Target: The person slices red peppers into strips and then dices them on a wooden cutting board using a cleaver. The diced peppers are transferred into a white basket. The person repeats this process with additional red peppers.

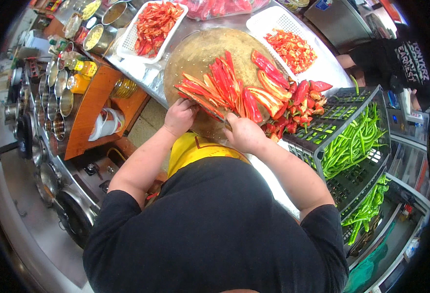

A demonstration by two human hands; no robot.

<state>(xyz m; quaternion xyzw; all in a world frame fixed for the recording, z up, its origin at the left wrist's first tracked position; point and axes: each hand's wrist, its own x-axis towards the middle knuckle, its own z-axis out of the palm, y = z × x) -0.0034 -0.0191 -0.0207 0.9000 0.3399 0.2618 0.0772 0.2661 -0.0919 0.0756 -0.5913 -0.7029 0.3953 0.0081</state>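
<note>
My right hand grips the handle of a knife, whose blade points to the left over the near part of a round wooden chopping board. At the board's near left edge, my left hand has its fingers curled on a red pepper along the near side of the blade; the fingers hide much of it. Beyond the blade lie cut red pepper strips. Halved red peppers rest on the right of the board, some with the pale inside facing up.
White baskets of cut red pepper stand at the back left and back right. Pepper tops are heaped beside the board. A black crate of green chillies is at the right. Someone in a black shirt stands beyond.
</note>
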